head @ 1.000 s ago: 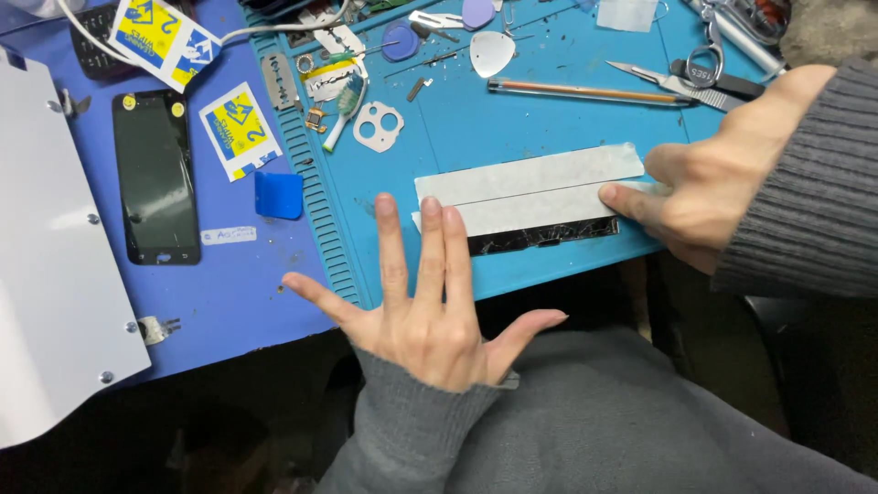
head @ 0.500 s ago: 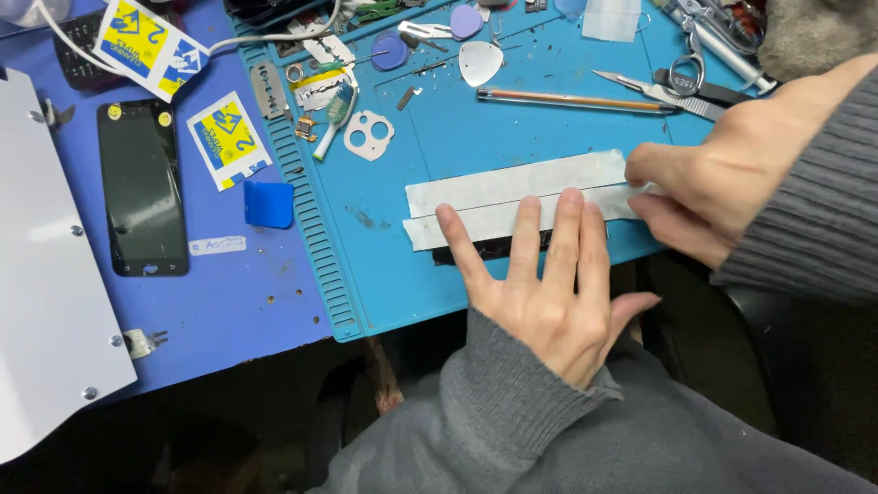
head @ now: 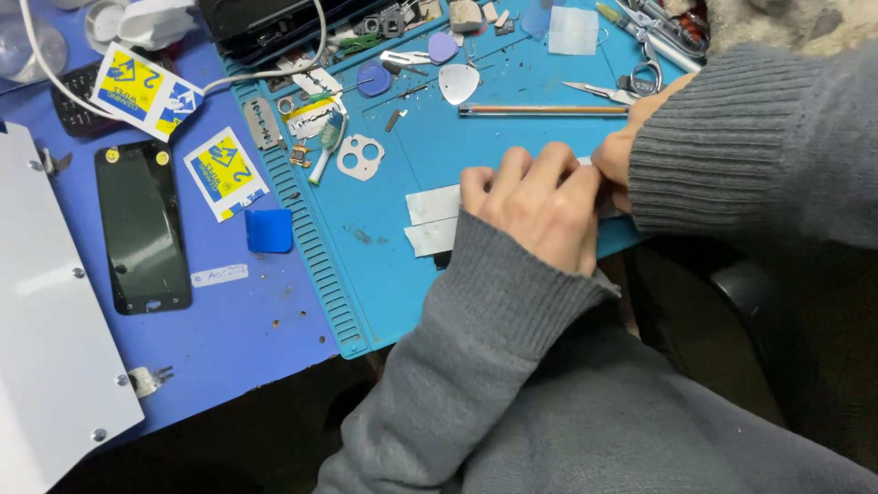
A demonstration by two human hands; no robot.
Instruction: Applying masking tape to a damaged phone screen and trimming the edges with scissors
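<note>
1. Far left of the hands: dark phone point(head: 142, 224) lying flat on the purple surface, blue plastic scraper point(head: 269, 230) just beside the mat edge.
2. Poking out left of the left hand point(head: 540, 206): white strips point(head: 433, 220) flat on the blue mat point(head: 384, 265); probably thin, light, floppy (easily creased), best pinched at an end.
3. Left hand pressing knuckles-up on the strips, fingers curled.
4. Right hand point(head: 626, 151) touching the left, fingertips pinching at the strips' far end; exact grip hidden.
5. Beyond the hands: slim rod point(head: 544, 110).
</note>
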